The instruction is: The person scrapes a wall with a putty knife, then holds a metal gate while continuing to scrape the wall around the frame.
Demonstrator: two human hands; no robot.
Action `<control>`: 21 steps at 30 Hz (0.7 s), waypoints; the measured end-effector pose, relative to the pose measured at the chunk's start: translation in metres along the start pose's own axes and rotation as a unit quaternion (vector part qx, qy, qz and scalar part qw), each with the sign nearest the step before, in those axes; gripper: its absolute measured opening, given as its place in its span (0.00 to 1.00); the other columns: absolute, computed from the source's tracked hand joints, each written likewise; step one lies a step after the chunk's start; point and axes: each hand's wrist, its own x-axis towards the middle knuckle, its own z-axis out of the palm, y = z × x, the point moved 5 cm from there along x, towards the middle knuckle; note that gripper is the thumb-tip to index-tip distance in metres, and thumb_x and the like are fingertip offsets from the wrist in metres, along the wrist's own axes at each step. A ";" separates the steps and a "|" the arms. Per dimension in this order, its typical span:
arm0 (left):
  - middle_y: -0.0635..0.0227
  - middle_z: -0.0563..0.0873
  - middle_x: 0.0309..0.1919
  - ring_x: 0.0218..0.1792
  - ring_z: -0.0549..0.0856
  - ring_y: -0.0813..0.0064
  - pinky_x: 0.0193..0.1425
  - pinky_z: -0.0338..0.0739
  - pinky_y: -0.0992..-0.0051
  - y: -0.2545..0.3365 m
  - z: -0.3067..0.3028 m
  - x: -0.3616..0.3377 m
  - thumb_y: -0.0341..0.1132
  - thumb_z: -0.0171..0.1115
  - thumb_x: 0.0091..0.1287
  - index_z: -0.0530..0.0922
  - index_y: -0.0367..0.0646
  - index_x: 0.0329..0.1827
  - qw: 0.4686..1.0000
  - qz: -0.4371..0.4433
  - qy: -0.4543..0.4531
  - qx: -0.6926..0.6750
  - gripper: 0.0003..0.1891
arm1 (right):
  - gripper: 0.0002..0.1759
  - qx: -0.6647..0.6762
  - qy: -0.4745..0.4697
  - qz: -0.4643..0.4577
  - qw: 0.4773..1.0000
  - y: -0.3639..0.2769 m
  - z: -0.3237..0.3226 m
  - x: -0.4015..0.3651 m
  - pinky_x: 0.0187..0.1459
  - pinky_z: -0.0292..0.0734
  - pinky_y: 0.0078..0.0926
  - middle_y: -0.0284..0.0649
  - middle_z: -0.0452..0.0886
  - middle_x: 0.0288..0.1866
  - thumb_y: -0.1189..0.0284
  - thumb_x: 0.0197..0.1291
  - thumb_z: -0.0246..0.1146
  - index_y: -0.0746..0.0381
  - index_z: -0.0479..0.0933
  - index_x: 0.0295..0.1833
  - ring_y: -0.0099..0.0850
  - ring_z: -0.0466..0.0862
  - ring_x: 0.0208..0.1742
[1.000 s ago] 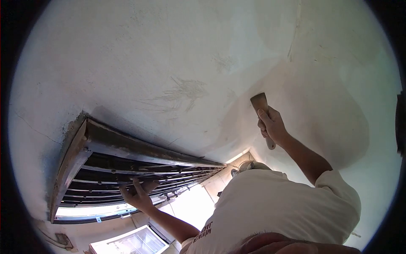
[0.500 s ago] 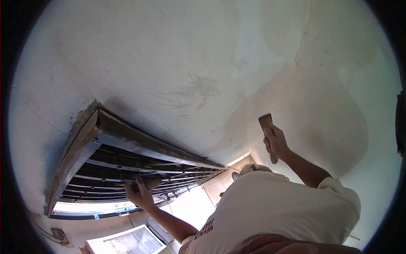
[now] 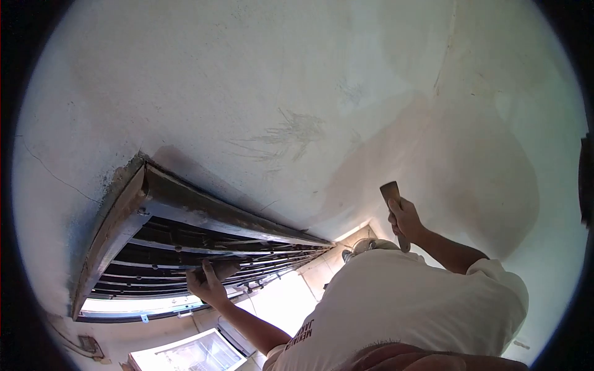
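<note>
Right hand, four o'clock, closed round scraper; appears light, stiff, best held by handle; left hand, seven o'clock, pinches dark piece beside grille.

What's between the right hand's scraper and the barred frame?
Only wall: in the head view, the stretch from the scraper in the right hand to the barred frame shows pale wall with a darker patch, no object.

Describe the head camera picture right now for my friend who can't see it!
The person's right hand holds a flat scraper by a pale, patchy wall; the left hand holds something brown near a barred window frame. A light shirt shows below.
</note>
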 end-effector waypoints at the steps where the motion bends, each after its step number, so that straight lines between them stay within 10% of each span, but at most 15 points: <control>1: 0.68 0.78 0.21 0.23 0.73 0.80 0.26 0.65 0.78 -0.009 -0.001 -0.001 0.37 0.65 0.61 0.76 0.35 0.32 1.000 -0.010 -0.003 -0.001 0.12 | 0.16 0.004 -0.009 0.015 1.000 0.000 0.001 -0.001 0.10 0.58 0.19 0.29 0.62 0.14 0.57 0.67 0.51 0.56 0.62 0.32 0.19 0.59 0.08; 21: 0.67 0.82 0.27 0.26 0.76 0.82 0.31 0.69 0.81 -0.013 -0.002 -0.001 0.32 0.64 0.61 0.78 0.34 0.36 0.999 -0.019 -0.027 -0.027 0.09 | 0.16 -0.063 0.081 -0.085 0.991 -0.026 0.001 0.007 0.09 0.60 0.21 0.31 0.66 0.14 0.60 0.67 0.51 0.60 0.64 0.32 0.20 0.64 0.08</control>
